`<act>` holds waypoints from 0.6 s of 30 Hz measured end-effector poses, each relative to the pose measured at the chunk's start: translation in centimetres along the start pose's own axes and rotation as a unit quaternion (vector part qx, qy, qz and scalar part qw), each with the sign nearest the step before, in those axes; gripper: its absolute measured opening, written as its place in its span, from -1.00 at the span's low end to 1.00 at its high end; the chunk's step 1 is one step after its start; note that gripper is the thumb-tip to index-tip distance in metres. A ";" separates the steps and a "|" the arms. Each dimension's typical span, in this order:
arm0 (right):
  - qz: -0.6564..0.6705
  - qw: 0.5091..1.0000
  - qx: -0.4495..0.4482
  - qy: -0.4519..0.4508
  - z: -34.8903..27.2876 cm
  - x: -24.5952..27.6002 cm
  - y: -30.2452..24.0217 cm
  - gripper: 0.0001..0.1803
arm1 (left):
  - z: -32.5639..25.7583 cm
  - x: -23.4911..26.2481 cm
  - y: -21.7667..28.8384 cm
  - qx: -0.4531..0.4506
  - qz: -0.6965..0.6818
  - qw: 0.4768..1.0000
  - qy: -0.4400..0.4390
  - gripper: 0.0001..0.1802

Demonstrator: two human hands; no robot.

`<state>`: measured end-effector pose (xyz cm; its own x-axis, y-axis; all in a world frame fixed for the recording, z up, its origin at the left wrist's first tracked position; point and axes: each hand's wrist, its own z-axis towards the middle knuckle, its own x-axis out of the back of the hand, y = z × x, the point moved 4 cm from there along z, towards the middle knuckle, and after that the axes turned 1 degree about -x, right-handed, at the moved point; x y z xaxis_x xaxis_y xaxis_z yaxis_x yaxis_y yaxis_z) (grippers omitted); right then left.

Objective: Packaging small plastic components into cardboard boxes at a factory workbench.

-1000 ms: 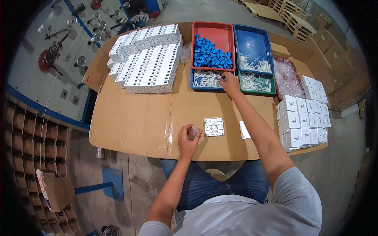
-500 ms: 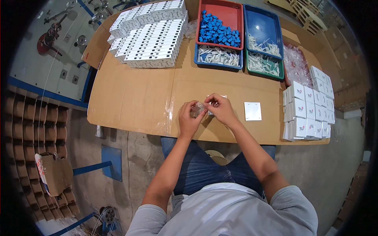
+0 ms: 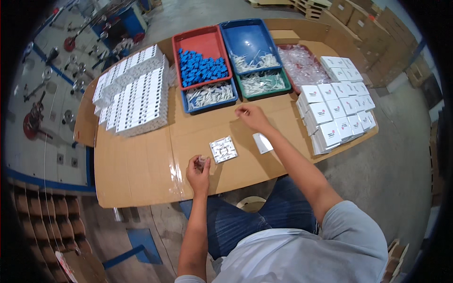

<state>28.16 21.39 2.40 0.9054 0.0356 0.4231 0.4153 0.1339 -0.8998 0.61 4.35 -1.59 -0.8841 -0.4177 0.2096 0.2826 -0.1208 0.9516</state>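
Head view. A person sits at a cardboard-covered table [image 3: 141, 165], forearms entering from the lower edge of the frame. The left hand [image 3: 198, 170], just below centre, is closed with its fingertips pinched together on a small pale part [image 3: 201, 161]; what the part is cannot be told. Just right of that hand a square white switch plate [image 3: 223, 149] lies flat on the cardboard, close to the hand but apart from it. The right hand [image 3: 252, 117], above centre, hovers over the cardboard near the front edge of a blue tray of white pieces [image 3: 210, 96]; its thumb and forefinger are drawn together, and whether anything is between them cannot be told. A small white box [image 3: 262, 143] lies beside the right forearm. In the upper middle stand a red tray of blue parts [image 3: 202, 66], a second blue tray [image 3: 250, 45] and a green tray [image 3: 263, 83]. Rows of white strips [image 3: 134, 94] fill the upper left; stacked white boxes [image 3: 337, 111] fill the right.
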 end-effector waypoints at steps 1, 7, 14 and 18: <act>-0.023 0.999 0.012 0.038 1.7 2.3 0.7 -0.79 | 0.0 -0.1 0.1 -0.006 -0.005 1.000 -0.008 -0.66; -0.178 0.956 0.038 0.232 10.7 12.3 2.0 -0.82 | 0.3 0.0 0.9 -0.035 0.079 0.996 -0.004 -0.69; -0.398 0.904 0.088 0.126 18.4 16.5 5.0 -0.83 | 0.2 -1.0 1.7 -0.042 0.110 0.993 -0.015 -0.68; -0.454 0.888 0.065 0.027 21.4 14.7 3.5 -0.86 | 0.1 -0.2 1.1 -0.040 0.127 0.991 -0.010 -0.66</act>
<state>41.01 43.54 7.72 0.2076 -0.1930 0.9590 0.9658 0.1962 -0.1696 1.02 4.37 -0.57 -0.7880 -0.4260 0.4445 0.5242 -0.0854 0.8473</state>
